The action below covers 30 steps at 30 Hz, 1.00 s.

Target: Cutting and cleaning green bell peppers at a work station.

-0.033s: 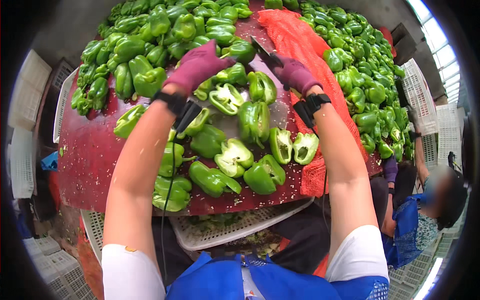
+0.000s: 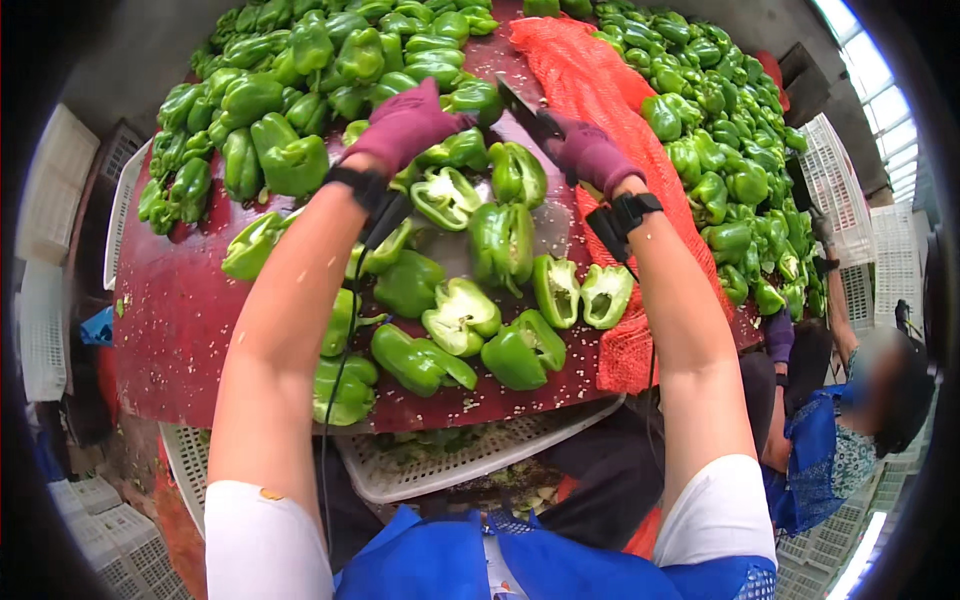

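Observation:
My left hand (image 2: 412, 125), in a purple glove, is over the pile's near edge, its thumb and forefinger apart. Right beside its thumb lies a whole green bell pepper (image 2: 476, 101); I cannot make out whether they touch. My right hand (image 2: 588, 150), gloved alike, is closed round the dark handle of a knife (image 2: 517, 103) whose blade points up and left. Between my forearms are cut peppers: a half with pale inside and seeds (image 2: 446, 198), another opened half (image 2: 461, 317), a split pepper (image 2: 503, 245) and two small halves (image 2: 556, 290) at the right.
Whole peppers (image 2: 255, 100) heap at the far left, more (image 2: 745, 180) at the right. A red mesh sack (image 2: 665, 270) lies along the seed-strewn red table (image 2: 200, 340). Below its front edge is a white basket (image 2: 400, 485). A person in blue (image 2: 815, 460) sits at the right.
The view has shifted slightly, so the peppers and table appear a little further left. My left hand has edged right toward the whole pepper. The knife stays in my right hand.

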Each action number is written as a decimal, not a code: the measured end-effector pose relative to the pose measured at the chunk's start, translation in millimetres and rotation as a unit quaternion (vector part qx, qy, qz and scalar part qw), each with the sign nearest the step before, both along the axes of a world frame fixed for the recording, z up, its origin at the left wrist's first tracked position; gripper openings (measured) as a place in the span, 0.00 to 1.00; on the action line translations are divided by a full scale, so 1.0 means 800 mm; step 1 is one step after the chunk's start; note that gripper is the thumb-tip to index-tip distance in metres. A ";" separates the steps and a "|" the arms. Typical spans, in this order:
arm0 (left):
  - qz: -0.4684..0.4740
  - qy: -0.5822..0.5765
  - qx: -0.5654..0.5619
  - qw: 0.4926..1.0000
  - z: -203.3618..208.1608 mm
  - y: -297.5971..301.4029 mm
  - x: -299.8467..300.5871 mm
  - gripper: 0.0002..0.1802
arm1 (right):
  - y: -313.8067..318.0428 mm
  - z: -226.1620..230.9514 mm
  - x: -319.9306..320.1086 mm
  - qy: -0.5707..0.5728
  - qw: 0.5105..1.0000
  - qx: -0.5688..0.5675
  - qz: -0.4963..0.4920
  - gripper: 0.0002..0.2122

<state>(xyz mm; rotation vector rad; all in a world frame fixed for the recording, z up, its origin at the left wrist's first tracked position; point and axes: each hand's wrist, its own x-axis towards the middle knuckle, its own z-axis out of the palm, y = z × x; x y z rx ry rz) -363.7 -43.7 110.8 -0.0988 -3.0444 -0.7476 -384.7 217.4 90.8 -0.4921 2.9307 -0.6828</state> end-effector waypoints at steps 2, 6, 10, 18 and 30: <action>0.012 0.019 -0.054 0.998 -0.038 0.031 -0.040 0.48 | 0.013 -0.001 0.022 0.016 0.998 -0.033 0.046 0.16; 0.016 0.009 -0.150 0.989 -0.055 0.110 -0.073 0.46 | 0.064 -0.010 0.062 -0.096 0.973 -0.201 -0.066 0.21; 0.107 -0.017 -0.138 0.984 -0.080 0.117 -0.121 0.48 | 0.087 -0.014 0.080 -0.062 0.957 -0.254 -0.125 0.23; -0.095 0.073 0.057 0.991 -0.097 0.026 -0.118 0.34 | 0.110 -0.008 0.116 -0.075 0.933 -0.333 -0.117 0.22; -0.245 0.111 0.513 0.815 0.040 0.016 0.279 0.47 | -0.007 0.051 0.298 -0.383 0.757 -0.529 -0.011 0.18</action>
